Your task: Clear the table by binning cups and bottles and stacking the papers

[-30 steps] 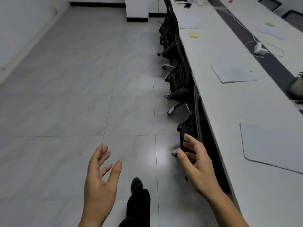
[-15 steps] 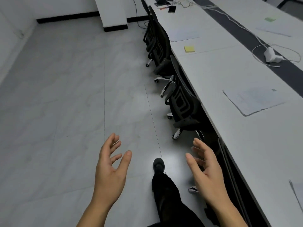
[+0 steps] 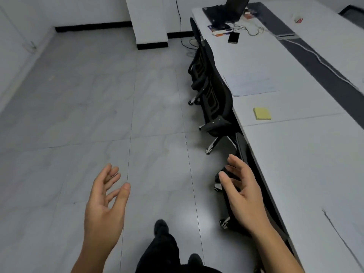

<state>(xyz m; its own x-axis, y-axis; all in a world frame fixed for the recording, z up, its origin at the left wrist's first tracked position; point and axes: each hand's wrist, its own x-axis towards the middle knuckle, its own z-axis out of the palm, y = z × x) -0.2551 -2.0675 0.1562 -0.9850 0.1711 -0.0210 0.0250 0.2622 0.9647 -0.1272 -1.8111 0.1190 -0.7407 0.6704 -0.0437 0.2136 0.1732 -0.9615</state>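
1. Your left hand [image 3: 104,203] is raised over the tiled floor [image 3: 78,115], well clear of the long white table [image 3: 295,164]. Its palm faces inward, its fingers are spread loosely, and it holds nothing.
2. Your right hand [image 3: 243,194] is up beside the table's near edge, in front of a black office chair [image 3: 234,196] tucked under that edge. Its fingers are also loosely spread, with nothing in them, and it touches neither the table nor the chair.
3. On the table, a sheet of paper [image 3: 250,83] lies flat near the chair-side edge, farther along from your right hand.
4. A yellow sticky-note pad [image 3: 262,113] sits on the table between that sheet and your right hand, near the same edge.
5. At the table's lower right, only the corner of another sheet [image 3: 346,233] shows, close to the frame edge.
6. At the table's far end are a dark laptop [image 3: 226,10], a phone [image 3: 233,37] lying flat, and loose cables [image 3: 254,29].
7. A dark strip [image 3: 315,62] runs down the table's middle, with a white cable [image 3: 323,62] along it.
8. More black chairs [image 3: 210,91] stand pushed in along the table's edge.
9. Your dark trouser leg and shoe [image 3: 161,229] show on the floor between your hands, away from the table.
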